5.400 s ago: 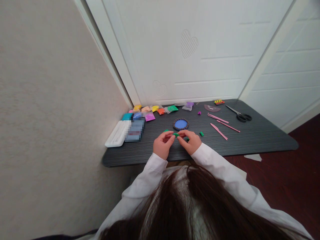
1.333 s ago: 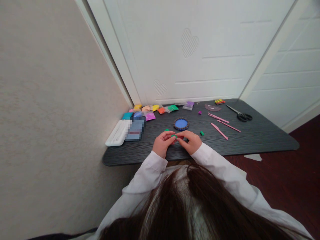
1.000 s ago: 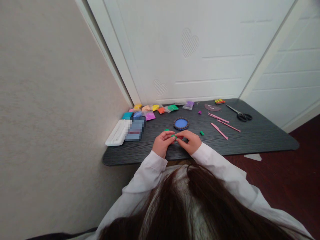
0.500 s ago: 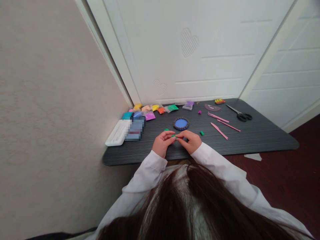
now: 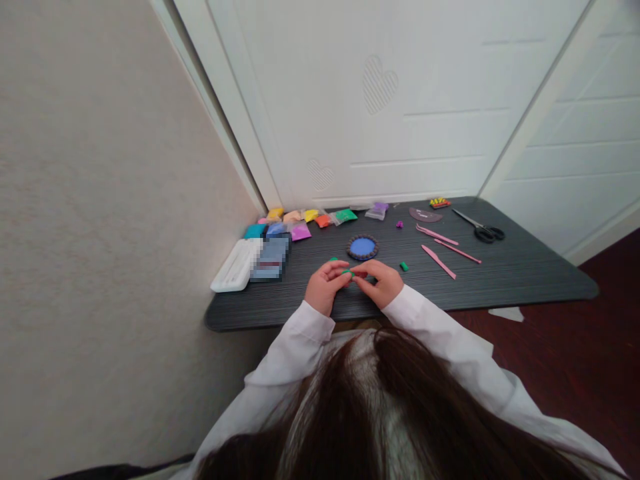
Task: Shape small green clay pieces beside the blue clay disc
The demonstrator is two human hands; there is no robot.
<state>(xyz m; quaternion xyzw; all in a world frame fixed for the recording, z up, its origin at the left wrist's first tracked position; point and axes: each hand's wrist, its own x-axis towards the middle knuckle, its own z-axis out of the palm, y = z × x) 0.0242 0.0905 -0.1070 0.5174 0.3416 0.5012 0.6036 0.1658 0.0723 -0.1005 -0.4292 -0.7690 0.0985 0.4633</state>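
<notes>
Between the fingertips of my left hand (image 5: 324, 287) and my right hand (image 5: 380, 283) is a small piece of green modelling clay (image 5: 349, 273). Both hands are closed in a pinch on it, low over the near part of the table. Just beyond them lies a blue clay disc (image 5: 362, 247) edged with small dark brown balls. A bit of green (image 5: 333, 259) shows behind my left fingers, partly hidden. Another green clay lump (image 5: 404, 266) rests to the right of my right hand.
Bags of coloured clay (image 5: 301, 231) line the table's back left, behind a white tray (image 5: 237, 265) and a blurred-out box (image 5: 271, 259). On the right lie a pink clay knife (image 5: 439, 261), other pink tools (image 5: 437, 235), a clear purplish template (image 5: 425, 215) and scissors (image 5: 483, 229).
</notes>
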